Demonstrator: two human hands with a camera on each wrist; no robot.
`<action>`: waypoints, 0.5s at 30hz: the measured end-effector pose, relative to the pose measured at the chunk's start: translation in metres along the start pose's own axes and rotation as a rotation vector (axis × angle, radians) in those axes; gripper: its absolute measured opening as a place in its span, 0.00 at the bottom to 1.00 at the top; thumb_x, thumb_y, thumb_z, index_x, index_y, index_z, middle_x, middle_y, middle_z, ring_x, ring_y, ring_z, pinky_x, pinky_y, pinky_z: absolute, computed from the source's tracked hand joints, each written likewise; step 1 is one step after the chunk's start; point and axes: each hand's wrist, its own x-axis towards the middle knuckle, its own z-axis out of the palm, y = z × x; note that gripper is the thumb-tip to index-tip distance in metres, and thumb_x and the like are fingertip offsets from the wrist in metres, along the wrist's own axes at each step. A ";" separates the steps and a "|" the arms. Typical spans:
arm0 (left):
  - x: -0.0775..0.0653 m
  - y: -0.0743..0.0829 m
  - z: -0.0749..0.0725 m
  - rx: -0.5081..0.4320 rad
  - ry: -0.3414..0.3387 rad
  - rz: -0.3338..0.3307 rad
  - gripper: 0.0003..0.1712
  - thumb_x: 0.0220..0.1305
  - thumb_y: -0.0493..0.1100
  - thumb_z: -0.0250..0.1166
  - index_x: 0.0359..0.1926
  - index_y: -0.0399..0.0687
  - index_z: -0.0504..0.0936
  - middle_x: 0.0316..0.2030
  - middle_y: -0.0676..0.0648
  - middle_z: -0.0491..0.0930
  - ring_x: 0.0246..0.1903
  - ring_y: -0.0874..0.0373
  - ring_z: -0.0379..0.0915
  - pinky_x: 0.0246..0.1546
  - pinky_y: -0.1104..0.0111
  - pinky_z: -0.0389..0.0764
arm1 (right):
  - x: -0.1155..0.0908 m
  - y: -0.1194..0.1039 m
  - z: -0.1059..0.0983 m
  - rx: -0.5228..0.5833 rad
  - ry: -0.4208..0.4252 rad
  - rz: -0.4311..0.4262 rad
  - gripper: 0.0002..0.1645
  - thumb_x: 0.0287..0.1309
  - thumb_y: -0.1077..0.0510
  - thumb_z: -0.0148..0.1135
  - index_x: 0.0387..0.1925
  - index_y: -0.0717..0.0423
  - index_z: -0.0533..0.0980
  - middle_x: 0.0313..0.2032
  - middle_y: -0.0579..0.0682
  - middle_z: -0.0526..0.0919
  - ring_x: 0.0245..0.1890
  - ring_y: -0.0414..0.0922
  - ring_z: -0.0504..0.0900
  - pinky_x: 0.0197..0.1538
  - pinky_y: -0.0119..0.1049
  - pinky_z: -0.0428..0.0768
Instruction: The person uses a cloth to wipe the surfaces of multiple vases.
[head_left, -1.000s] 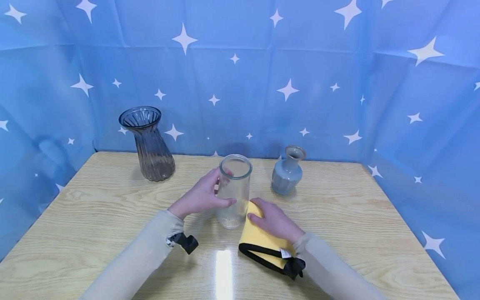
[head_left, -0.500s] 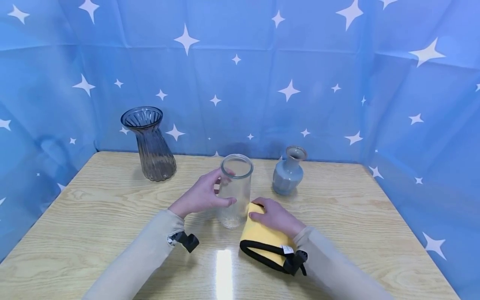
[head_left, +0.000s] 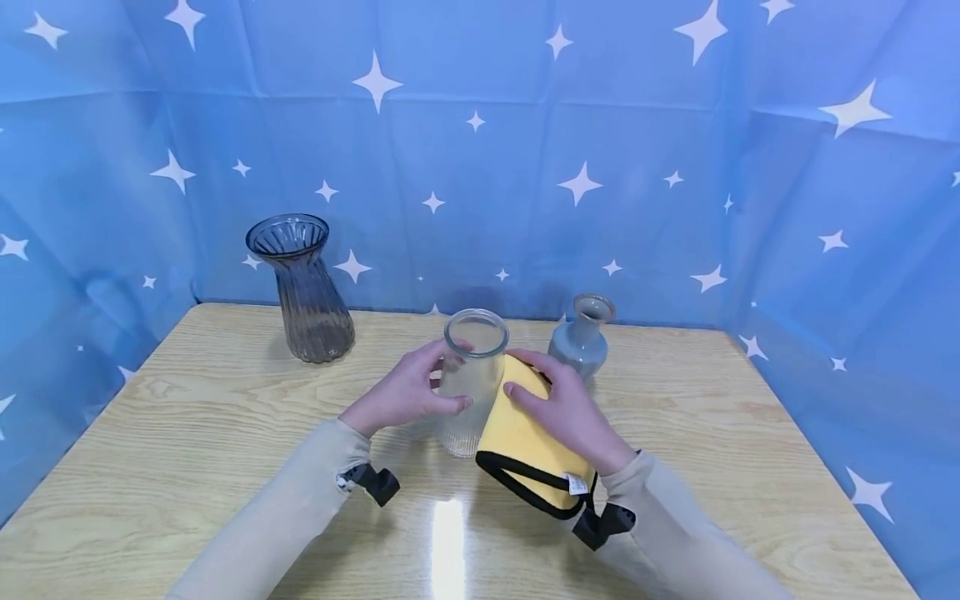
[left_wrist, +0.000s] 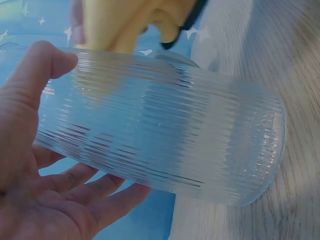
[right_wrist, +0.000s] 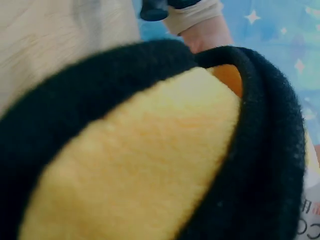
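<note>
A clear ribbed glass vase stands upright on the table, in the middle of the head view. My left hand grips it from the left, thumb on the near side and fingers behind; the left wrist view shows the vase between thumb and spread fingers. My right hand holds a folded yellow cloth with black edging against the vase's right side. Thumb lies on the near face of the cloth, fingers over its top. The cloth fills most of the right wrist view, hiding the right fingers.
A grey-tinted fluted glass vase stands at the back left of the wooden table. Just behind my right hand is a small blue-grey vase, partly covered by it. A blue star-patterned curtain encloses the back and sides.
My right hand has moved up along the right side of the clear vase with the cloth. The left hand and the clear vase have stayed in place.
</note>
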 end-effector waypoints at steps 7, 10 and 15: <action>0.000 0.000 0.001 0.002 -0.019 -0.011 0.33 0.53 0.37 0.71 0.61 0.48 0.71 0.53 0.41 0.74 0.55 0.43 0.69 0.53 0.48 0.74 | 0.000 -0.019 -0.006 0.103 0.070 -0.037 0.28 0.63 0.58 0.63 0.65 0.50 0.70 0.52 0.55 0.76 0.39 0.47 0.81 0.39 0.38 0.82; 0.001 0.000 0.001 -0.012 -0.034 -0.010 0.34 0.53 0.36 0.70 0.62 0.48 0.70 0.53 0.41 0.73 0.56 0.41 0.69 0.54 0.47 0.73 | 0.000 -0.023 -0.007 0.150 0.093 -0.082 0.28 0.63 0.58 0.63 0.64 0.47 0.71 0.53 0.53 0.75 0.41 0.47 0.80 0.40 0.39 0.83; 0.000 0.000 0.001 -0.024 -0.040 -0.009 0.34 0.54 0.36 0.69 0.62 0.48 0.69 0.52 0.46 0.73 0.55 0.46 0.70 0.55 0.45 0.72 | -0.001 -0.019 -0.002 0.148 0.134 -0.167 0.28 0.64 0.59 0.62 0.65 0.48 0.70 0.57 0.50 0.73 0.44 0.47 0.77 0.42 0.37 0.82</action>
